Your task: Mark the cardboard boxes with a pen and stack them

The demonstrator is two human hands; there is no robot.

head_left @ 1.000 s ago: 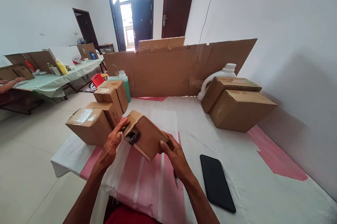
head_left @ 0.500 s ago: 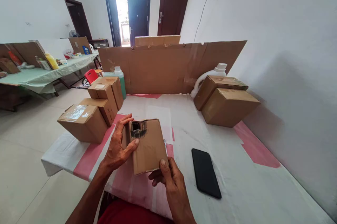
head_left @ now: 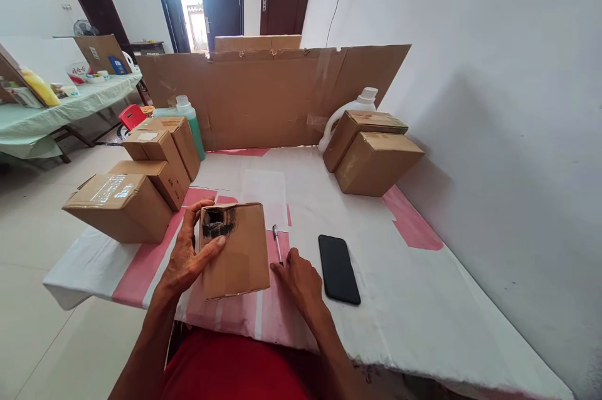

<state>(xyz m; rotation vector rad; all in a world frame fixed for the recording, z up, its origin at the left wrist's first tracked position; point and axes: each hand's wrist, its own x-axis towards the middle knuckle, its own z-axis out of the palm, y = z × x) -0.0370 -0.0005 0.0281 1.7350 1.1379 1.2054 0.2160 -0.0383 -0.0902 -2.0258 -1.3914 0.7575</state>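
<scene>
Over the table, left hand (head_left: pixel 188 259) grips box (head_left: pixel 235 252); right hand (head_left: pixel 301 278), loosely open, touches pen (head_left: pixel 277 244)

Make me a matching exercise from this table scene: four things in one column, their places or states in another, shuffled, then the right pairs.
Things:
1. small cardboard box
2. pen
3. black phone
4. white jug

Places or states:
A. lying flat on the cloth, right of the right hand
B. standing behind the two boxes near the wall
C. held in the left hand, black smear at its top
D. lying on the cloth between the held box and the phone

Pairs: 1-C, 2-D, 3-A, 4-B
</scene>
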